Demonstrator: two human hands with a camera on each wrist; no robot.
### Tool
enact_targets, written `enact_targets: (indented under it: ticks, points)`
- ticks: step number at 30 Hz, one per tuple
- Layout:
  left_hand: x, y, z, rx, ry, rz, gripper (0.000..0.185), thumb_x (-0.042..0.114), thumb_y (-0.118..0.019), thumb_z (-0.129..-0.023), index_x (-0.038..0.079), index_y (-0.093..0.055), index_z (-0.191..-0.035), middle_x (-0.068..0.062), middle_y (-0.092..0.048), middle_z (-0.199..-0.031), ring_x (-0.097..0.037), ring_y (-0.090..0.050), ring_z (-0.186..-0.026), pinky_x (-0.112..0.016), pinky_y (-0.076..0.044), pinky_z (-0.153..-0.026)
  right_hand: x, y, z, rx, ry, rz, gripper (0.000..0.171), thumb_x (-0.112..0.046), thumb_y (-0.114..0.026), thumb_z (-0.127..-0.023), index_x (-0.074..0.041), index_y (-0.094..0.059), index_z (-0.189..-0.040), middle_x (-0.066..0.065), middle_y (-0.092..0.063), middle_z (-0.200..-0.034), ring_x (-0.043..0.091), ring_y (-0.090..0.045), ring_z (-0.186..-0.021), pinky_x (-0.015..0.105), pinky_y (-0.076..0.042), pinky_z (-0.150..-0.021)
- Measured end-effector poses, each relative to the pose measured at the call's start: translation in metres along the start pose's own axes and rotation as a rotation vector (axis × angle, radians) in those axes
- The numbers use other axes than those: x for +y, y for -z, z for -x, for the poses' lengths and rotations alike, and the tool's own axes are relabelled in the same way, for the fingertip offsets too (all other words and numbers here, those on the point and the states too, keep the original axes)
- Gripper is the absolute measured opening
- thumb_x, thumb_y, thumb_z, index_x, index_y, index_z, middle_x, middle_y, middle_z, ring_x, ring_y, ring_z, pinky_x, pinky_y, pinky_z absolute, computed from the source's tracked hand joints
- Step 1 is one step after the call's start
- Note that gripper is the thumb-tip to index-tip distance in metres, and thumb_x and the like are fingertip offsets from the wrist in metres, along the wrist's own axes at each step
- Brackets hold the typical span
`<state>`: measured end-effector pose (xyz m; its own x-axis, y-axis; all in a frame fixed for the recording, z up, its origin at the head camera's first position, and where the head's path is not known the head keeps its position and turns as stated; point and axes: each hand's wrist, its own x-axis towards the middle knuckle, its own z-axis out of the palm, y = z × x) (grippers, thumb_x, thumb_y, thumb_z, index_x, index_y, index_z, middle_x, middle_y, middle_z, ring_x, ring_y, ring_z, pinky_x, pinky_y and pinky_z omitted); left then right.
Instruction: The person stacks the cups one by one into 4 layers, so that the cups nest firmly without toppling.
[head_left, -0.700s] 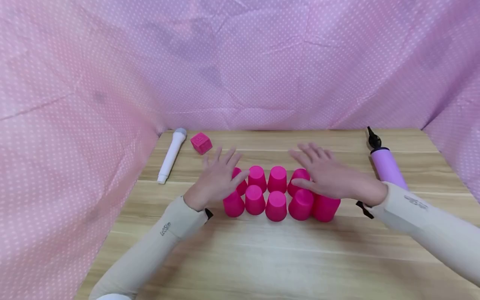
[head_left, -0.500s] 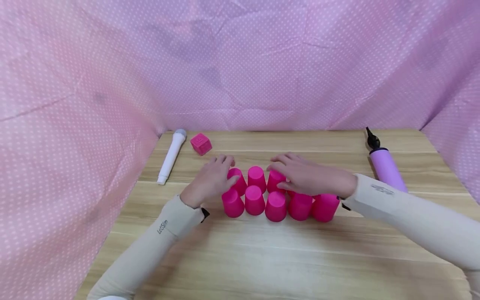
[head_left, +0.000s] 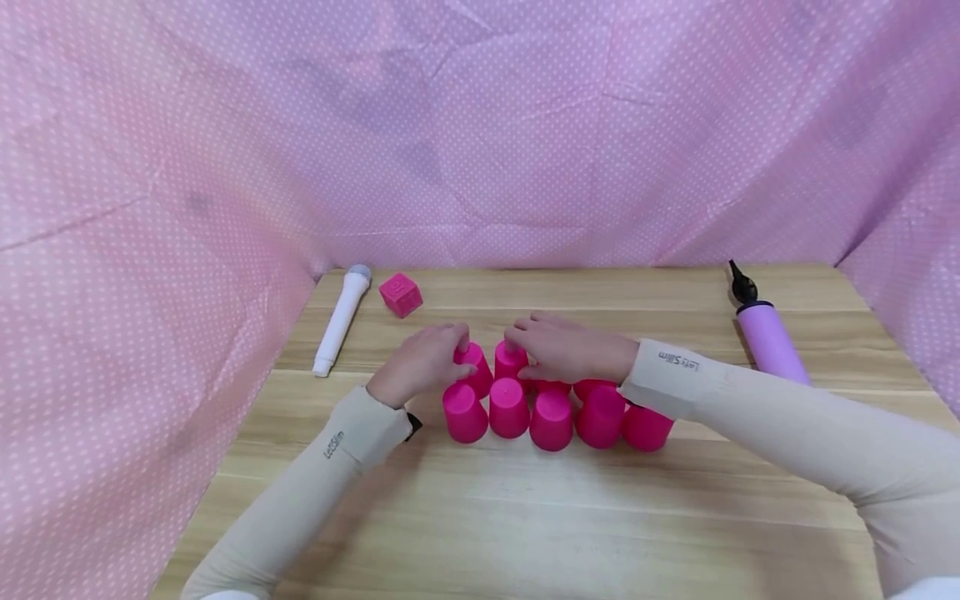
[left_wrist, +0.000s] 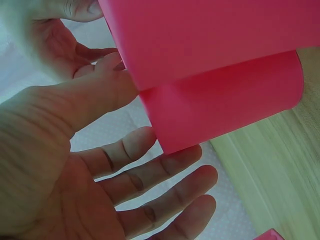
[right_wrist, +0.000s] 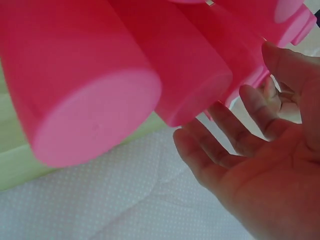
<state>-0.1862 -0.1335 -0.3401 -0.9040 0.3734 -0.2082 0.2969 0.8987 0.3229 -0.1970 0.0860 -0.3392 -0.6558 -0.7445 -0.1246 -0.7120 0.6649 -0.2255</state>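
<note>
Pink dotted cloth is hanging on three sides around a wooden table (head_left: 525,517). Upturned pink cups (head_left: 551,417) are standing in two close rows at mid-table: five in the near row, the far row partly hidden behind the hands. Left hand (head_left: 420,360) is lying against the far-left cup (head_left: 474,367), thumb touching its side; the left wrist view is showing its fingers (left_wrist: 150,185) straight and spread, gripping nothing. Right hand (head_left: 564,348) is reaching across the far row, fingertips just at the second far cup (head_left: 510,360); its fingers (right_wrist: 220,145) are showing relaxed and loosely bent, closing on nothing. White microphone (head_left: 342,320) and pink cube (head_left: 400,294) are lying far left, well apart from the cups. Purple pump (head_left: 763,335) is lying far right.
</note>
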Motion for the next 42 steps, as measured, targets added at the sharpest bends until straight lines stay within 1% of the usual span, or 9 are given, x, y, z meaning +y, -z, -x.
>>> enact_targets:
  ticks: [5, 9, 13, 18, 21, 26, 31, 38, 42]
  points:
    - [0.001, -0.002, -0.005, 0.014, -0.017, 0.020, 0.029, 0.023, -0.078, -0.079, 0.014, -0.053, -0.091, -0.001, -0.056, -0.079, -0.018, -0.053, -0.071, -0.028, -0.045, -0.058, 0.001, -0.004, -0.008, 0.059, 0.032, 0.027, 0.040, -0.025, -0.075, -0.082, -0.009, -0.056, -0.113, 0.001, -0.056, -0.098, 0.018, -0.051, -0.090, 0.030, -0.045, -0.081]
    - [0.001, -0.003, -0.009, 0.026, -0.027, 0.044, 0.027, 0.021, -0.077, -0.080, 0.014, -0.053, -0.092, -0.001, -0.056, -0.080, -0.018, -0.054, -0.072, -0.028, -0.046, -0.059, 0.004, -0.004, -0.011, 0.081, 0.017, 0.006, 0.034, -0.023, -0.078, -0.079, -0.012, -0.057, -0.104, -0.003, -0.054, -0.089, 0.015, -0.051, -0.083, 0.028, -0.046, -0.074]
    - [-0.002, 0.002, -0.018, 0.101, -0.061, 0.078, 0.027, 0.019, -0.074, -0.081, 0.012, -0.052, -0.094, -0.003, -0.055, -0.081, -0.019, -0.053, -0.071, -0.029, -0.046, -0.059, 0.011, 0.003, -0.011, 0.131, -0.025, -0.033, 0.034, -0.021, -0.078, -0.078, -0.011, -0.059, -0.103, 0.000, -0.057, -0.090, 0.017, -0.053, -0.083, 0.031, -0.047, -0.072]
    - [-0.007, 0.013, -0.044, 0.238, -0.120, 0.059, 0.029, 0.020, -0.072, -0.082, 0.011, -0.053, -0.102, -0.003, -0.055, -0.084, -0.018, -0.051, -0.074, -0.029, -0.046, -0.063, 0.037, 0.023, -0.010, 0.272, -0.112, -0.108, 0.026, -0.017, -0.075, -0.081, -0.008, -0.058, -0.099, 0.003, -0.058, -0.089, 0.019, -0.055, -0.080, 0.034, -0.047, -0.070]
    - [-0.009, 0.015, -0.068, 0.271, -0.166, 0.042, 0.033, 0.020, -0.071, -0.083, 0.011, -0.053, -0.110, -0.001, -0.054, -0.092, -0.017, -0.051, -0.081, -0.030, -0.046, -0.069, 0.058, 0.031, -0.012, 0.328, -0.178, -0.163, 0.023, -0.014, -0.074, -0.080, -0.006, -0.058, -0.094, 0.007, -0.058, -0.085, 0.022, -0.053, -0.079, 0.035, -0.045, -0.069]
    - [-0.008, 0.011, -0.108, 0.243, -0.217, 0.007, 0.039, 0.023, -0.069, -0.086, 0.010, -0.053, -0.120, -0.002, -0.056, -0.103, -0.017, -0.052, -0.093, -0.032, -0.046, -0.080, 0.090, 0.030, -0.021, 0.311, -0.258, -0.200, 0.021, -0.013, -0.074, -0.079, -0.004, -0.058, -0.088, 0.010, -0.056, -0.080, 0.024, -0.050, -0.075, 0.036, -0.043, -0.065]
    - [-0.002, 0.011, -0.136, 0.185, -0.226, 0.003, 0.035, 0.022, -0.068, -0.087, 0.010, -0.054, -0.117, -0.003, -0.056, -0.101, -0.019, -0.052, -0.093, -0.033, -0.045, -0.081, 0.108, 0.029, -0.031, 0.291, -0.297, -0.215, 0.021, -0.012, -0.075, -0.078, -0.003, -0.059, -0.089, 0.011, -0.059, -0.085, 0.026, -0.053, -0.079, 0.038, -0.045, -0.071]
    - [0.004, 0.017, -0.151, 0.105, -0.145, 0.013, 0.026, 0.019, -0.068, -0.088, 0.011, -0.054, -0.109, -0.005, -0.058, -0.099, -0.019, -0.051, -0.089, -0.032, -0.045, -0.079, 0.118, 0.028, -0.041, 0.265, -0.333, -0.226, 0.021, -0.012, -0.076, -0.077, -0.002, -0.060, -0.088, 0.013, -0.062, -0.091, 0.028, -0.055, -0.084, 0.040, -0.045, -0.077]
    - [0.003, 0.015, -0.155, 0.099, -0.139, 0.008, 0.024, 0.020, -0.068, -0.088, 0.012, -0.054, -0.106, -0.003, -0.056, -0.094, -0.020, -0.052, -0.087, -0.031, -0.046, -0.077, 0.119, 0.026, -0.046, 0.253, -0.329, -0.253, 0.021, -0.011, -0.076, -0.078, -0.001, -0.061, -0.089, 0.014, -0.063, -0.092, 0.028, -0.056, -0.085, 0.040, -0.046, -0.077]
